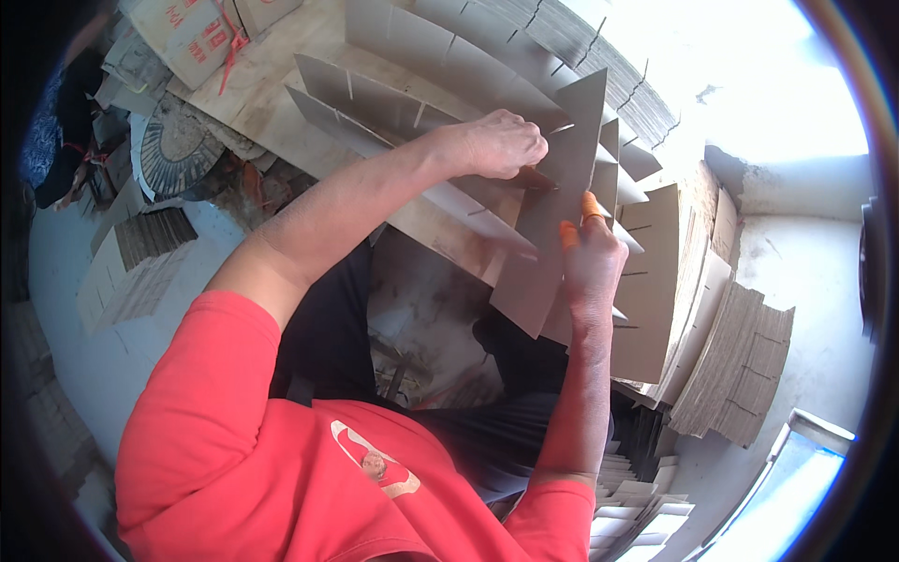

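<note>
A partly interlocked grid of grey slotted cardboard divider strips stands on edge over a wooden board. Across their right ends runs a wider cardboard strip, tilted, with other strips poking through on its far side. My left hand is closed at the end of one of the long strips, next to the wide strip; its fingertips are partly hidden. With orange covers on two fingers, my right hand grips the wide strip by its right edge.
The wooden board lies under the grid. Stacks of slotted cardboard stand at the right, with another stack behind the grid. A printed carton and a round ribbed object are at the far left. More cut pieces lie lower right.
</note>
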The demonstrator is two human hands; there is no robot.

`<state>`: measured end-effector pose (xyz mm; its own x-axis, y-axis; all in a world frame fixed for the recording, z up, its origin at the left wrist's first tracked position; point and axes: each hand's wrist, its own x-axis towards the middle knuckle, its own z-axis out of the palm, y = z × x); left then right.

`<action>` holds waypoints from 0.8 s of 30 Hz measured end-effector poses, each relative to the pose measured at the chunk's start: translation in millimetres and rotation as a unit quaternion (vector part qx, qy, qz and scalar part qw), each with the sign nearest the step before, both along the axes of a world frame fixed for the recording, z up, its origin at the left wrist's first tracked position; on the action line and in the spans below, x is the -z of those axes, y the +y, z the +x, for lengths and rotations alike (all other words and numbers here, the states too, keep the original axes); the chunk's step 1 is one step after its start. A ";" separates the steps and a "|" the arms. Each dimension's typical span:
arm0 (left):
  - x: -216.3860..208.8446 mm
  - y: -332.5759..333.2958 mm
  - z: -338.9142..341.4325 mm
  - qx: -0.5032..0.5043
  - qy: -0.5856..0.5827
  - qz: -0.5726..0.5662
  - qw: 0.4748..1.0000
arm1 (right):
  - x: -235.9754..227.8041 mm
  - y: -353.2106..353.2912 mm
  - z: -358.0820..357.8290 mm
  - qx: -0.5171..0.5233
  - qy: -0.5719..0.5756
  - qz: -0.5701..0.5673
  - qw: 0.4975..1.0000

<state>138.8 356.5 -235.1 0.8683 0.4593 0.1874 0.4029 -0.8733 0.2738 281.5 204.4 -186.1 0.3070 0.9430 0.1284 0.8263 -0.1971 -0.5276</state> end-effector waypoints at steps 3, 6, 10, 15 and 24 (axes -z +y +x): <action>-0.3 -0.3 -2.7 -0.006 -0.011 0.004 1.000 | 3.6 -4.2 4.4 -0.021 -0.011 0.013 1.000; -0.3 -2.9 -3.1 0.002 -0.016 0.015 1.000 | 12.3 -5.4 5.7 -0.049 -0.030 -0.032 0.998; 4.1 -0.8 -2.6 -0.029 -0.019 0.028 0.999 | 14.0 9.7 11.2 -0.109 -0.078 -0.084 0.987; -8.0 6.8 -12.2 -0.023 -0.003 -0.067 0.997 | -8.8 15.9 2.6 -0.007 -0.071 -0.060 0.996; -19.7 74.3 10.8 -0.071 0.058 0.059 0.994 | 5.2 70.8 6.2 -0.052 -0.068 -0.047 0.995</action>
